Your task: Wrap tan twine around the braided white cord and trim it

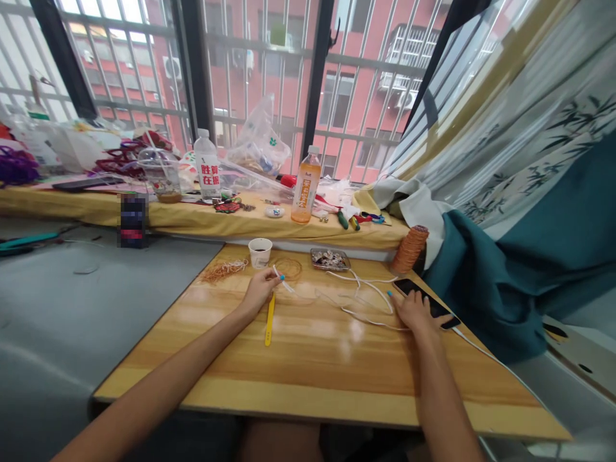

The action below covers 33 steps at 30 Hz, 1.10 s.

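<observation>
My left hand [261, 290] is closed in a pinch on a thin white cord [283, 282], above the wooden table [308, 366]. Just below its fingers lies a slim yellow tool [270, 324] that looks like tweezers. My right hand [416, 310] rests with fingers spread on a black phone [440, 311] at the table's right side. Between the two hands loops a loose white cord [366, 317]; whether it joins the piece in my left hand is too fine to tell. Behind my left hand is a coil of thin tan cord [289, 268].
At the table's back stand a paper cup [260, 253] of dark liquid, a glass dish [330, 259] of small bits and an orange thread spool [410, 250]. Tan strands [221, 271] lie left. A drink bottle [307, 186] and pliers [342, 219] are on the cloth-covered sill [269, 228].
</observation>
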### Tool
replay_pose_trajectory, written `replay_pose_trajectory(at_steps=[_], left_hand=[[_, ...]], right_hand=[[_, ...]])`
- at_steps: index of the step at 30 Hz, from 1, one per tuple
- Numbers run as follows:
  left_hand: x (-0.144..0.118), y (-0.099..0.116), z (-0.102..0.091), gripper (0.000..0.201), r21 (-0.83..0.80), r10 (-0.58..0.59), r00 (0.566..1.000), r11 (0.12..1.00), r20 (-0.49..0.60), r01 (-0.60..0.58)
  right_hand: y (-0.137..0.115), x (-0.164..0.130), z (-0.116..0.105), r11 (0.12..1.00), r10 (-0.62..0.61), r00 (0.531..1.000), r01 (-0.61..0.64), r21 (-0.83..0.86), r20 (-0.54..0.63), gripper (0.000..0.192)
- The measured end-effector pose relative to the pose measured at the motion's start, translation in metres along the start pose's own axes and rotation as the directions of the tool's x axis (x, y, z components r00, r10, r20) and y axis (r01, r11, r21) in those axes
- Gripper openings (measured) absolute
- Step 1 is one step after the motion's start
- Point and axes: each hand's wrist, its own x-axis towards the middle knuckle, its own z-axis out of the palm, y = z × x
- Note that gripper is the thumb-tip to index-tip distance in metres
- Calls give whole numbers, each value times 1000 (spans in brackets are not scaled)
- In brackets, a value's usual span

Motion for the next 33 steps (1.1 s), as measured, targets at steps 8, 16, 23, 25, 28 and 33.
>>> replay_pose_trajectory(at_steps=[8,16,23,25,28,33], left_hand=[[-8,12,7,20,21,-33,991,999,131,31],[-12,22,8,19,-29,28,966,999,258,-21],[-19,22,14,17,25,14,943,999,332,-24],[-19,19,15,17,48,13,944,998,329,-30],[-17,15,13,17,66,10,946,997,324,-33],[-5,11,4,19,70,34,989,997,146,-45]], right_hand=[[-91,-52,-6,734,-509,845,525,431,-163,40],[-134,-112,0,525,-789,612,715,463,-50,32],[-130,-107,6,515,-818,574,714,474,24,23],[-133,-111,7,520,-824,566,732,440,31,23],[-136,-105,6,506,-844,536,788,352,15,25],[-81,-30,-2,818,-567,808,575,9,-162,34]])
